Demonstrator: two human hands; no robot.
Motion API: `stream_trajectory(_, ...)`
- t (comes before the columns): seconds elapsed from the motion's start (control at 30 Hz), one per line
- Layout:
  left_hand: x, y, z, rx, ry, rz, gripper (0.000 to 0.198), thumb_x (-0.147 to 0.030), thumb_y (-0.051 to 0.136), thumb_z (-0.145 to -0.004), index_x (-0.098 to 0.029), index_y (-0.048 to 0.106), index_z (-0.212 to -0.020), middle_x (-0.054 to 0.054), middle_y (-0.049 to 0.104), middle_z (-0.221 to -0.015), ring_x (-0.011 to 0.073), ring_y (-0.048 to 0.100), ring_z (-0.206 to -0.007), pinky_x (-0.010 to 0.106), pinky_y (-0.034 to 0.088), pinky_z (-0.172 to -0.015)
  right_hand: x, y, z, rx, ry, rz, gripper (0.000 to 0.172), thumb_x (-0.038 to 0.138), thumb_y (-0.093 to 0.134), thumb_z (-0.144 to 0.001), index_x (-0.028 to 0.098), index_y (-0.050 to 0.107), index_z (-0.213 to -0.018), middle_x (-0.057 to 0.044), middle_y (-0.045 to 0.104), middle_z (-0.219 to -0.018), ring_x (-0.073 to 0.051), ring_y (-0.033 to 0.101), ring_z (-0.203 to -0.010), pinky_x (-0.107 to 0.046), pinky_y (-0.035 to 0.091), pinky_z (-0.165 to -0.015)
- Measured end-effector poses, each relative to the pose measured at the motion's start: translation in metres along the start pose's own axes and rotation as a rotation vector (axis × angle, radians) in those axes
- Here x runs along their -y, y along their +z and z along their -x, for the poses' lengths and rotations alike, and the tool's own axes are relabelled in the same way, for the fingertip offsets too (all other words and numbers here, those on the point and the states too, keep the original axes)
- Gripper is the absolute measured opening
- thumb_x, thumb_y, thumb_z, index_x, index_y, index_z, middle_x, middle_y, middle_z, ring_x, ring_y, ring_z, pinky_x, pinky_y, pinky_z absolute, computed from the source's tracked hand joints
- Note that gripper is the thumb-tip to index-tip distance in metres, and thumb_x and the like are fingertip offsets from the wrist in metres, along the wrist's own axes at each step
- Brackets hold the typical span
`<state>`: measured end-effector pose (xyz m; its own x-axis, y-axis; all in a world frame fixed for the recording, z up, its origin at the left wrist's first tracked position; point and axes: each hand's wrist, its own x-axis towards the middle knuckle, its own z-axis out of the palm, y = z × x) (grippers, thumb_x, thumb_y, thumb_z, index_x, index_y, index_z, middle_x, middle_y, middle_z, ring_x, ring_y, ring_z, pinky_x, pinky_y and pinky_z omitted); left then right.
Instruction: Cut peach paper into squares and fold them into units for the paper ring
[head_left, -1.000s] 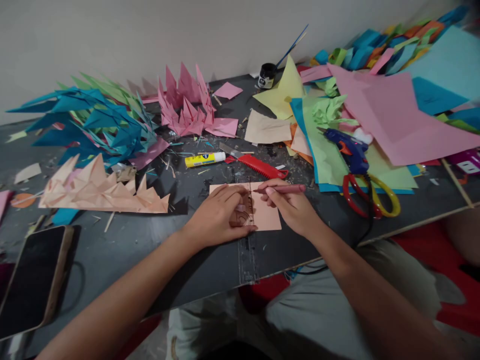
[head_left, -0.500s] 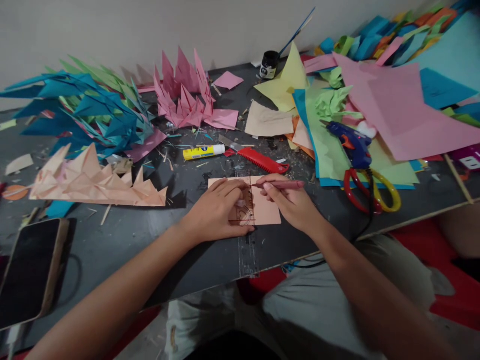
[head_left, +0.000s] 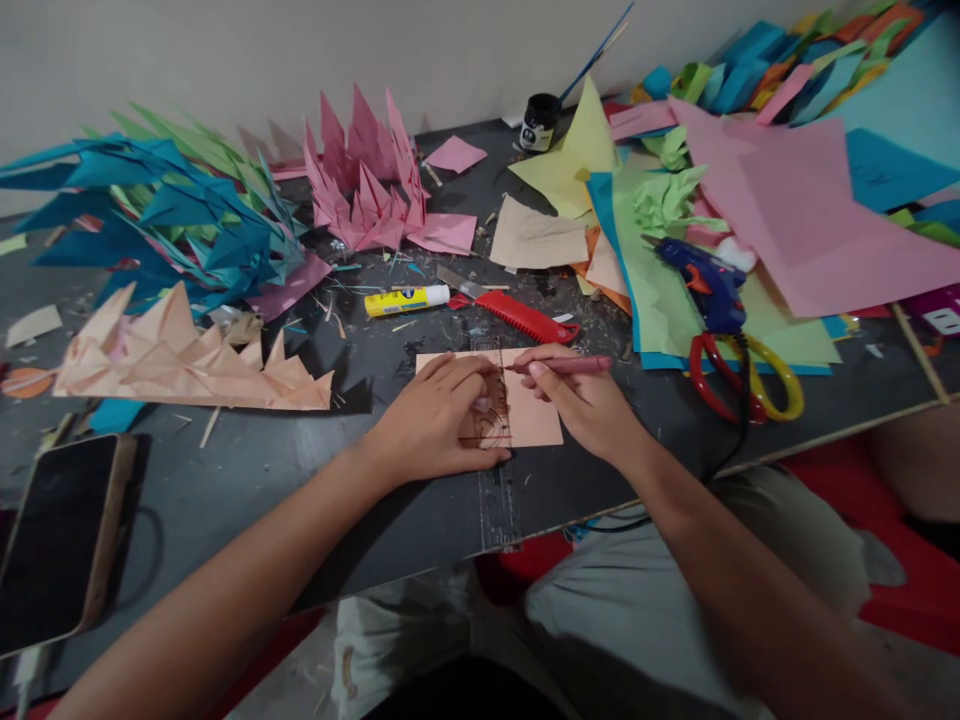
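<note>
A small peach-coloured piece of paper lies near the table's front edge, with a clear plastic ruler across it and jutting over the edge. My left hand holds the ruler down on the paper, its fingers on the far part and its thumb near the paper's lower edge. Between thumb and fingers of my right hand is a reddish-brown pen, its tip at the ruler's right side near the top of the paper. Part of the paper is hidden under my left hand.
Beyond my hands lie a red-handled cutter and a yellow glue stick. Folded paper pieces stand on the left, beside a phone. To the right are a blue glue gun, scissors and coloured sheets.
The view has shifted very slightly. Both hands, the ruler and the pen stay in nearly the same place on the paper.
</note>
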<state>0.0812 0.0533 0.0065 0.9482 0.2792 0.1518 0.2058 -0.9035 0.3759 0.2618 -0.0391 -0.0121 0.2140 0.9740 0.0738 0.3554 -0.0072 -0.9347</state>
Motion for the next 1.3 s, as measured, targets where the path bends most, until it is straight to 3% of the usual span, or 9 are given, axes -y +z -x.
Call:
stream_trajectory(0.3, 0.000, 0.001, 0.000, 0.000, 0.006, -0.001, 0.051, -0.055, 0.058, -0.071, -0.014, 0.049, -0.099, 0.016, 0.051, -0.122, 0.0263, 0.045, -0.117, 0.046, 0.031, -0.101, 0.006, 0.000, -0.001, 0.005, -0.054, 0.050, 0.024, 0.036, 0.042, -0.088, 0.020, 0.059, -0.093, -0.005, 0.062, -0.097, -0.015, 0.060, -0.081, -0.028, 0.048, -0.070)
stream_trajectory(0.5, 0.000, 0.001, -0.001, 0.012, 0.001, -0.004, 0.058, -0.058, 0.058, -0.070, -0.013, 0.049, -0.104, 0.017, 0.052, -0.122, 0.0272, 0.045, -0.117, 0.046, 0.030, -0.102, 0.006, 0.000, -0.001, 0.012, -0.094, 0.072, 0.024, 0.035, 0.041, -0.089, 0.020, 0.060, -0.092, -0.004, 0.063, -0.095, -0.015, 0.060, -0.085, -0.028, 0.048, -0.070)
stream_trajectory(0.63, 0.001, 0.001, -0.001, 0.006, 0.001, 0.003, 0.060, -0.058, 0.058, -0.069, -0.013, 0.048, -0.107, 0.016, 0.052, -0.121, 0.0264, 0.045, -0.117, 0.046, 0.030, -0.102, 0.006, -0.002, 0.001, 0.070, -0.102, 0.031, 0.026, 0.034, 0.041, -0.089, 0.018, 0.061, -0.084, -0.004, 0.064, -0.086, -0.014, 0.060, -0.077, -0.025, 0.047, -0.065)
stream_trajectory(0.93, 0.000, 0.002, -0.001, 0.004, 0.000, 0.014, 0.062, -0.057, 0.059, -0.069, -0.012, 0.048, -0.110, 0.015, 0.052, -0.122, 0.0258, 0.045, -0.117, 0.045, 0.030, -0.102, 0.011, -0.005, 0.004, 0.228, -0.004, -0.015, 0.028, 0.031, 0.043, -0.086, 0.015, 0.062, -0.073, -0.004, 0.065, -0.075, -0.012, 0.061, -0.065, -0.021, 0.046, -0.056)
stream_trajectory(1.3, 0.000, 0.002, 0.000, 0.001, -0.004, 0.003, 0.064, -0.057, 0.058, -0.069, -0.011, 0.048, -0.112, 0.015, 0.052, -0.122, 0.0255, 0.045, -0.117, 0.044, 0.030, -0.103, 0.008, -0.005, 0.006, 0.269, 0.038, -0.019, 0.027, 0.031, 0.045, -0.085, 0.014, 0.064, -0.075, -0.005, 0.066, -0.075, -0.012, 0.062, -0.065, -0.020, 0.045, -0.053)
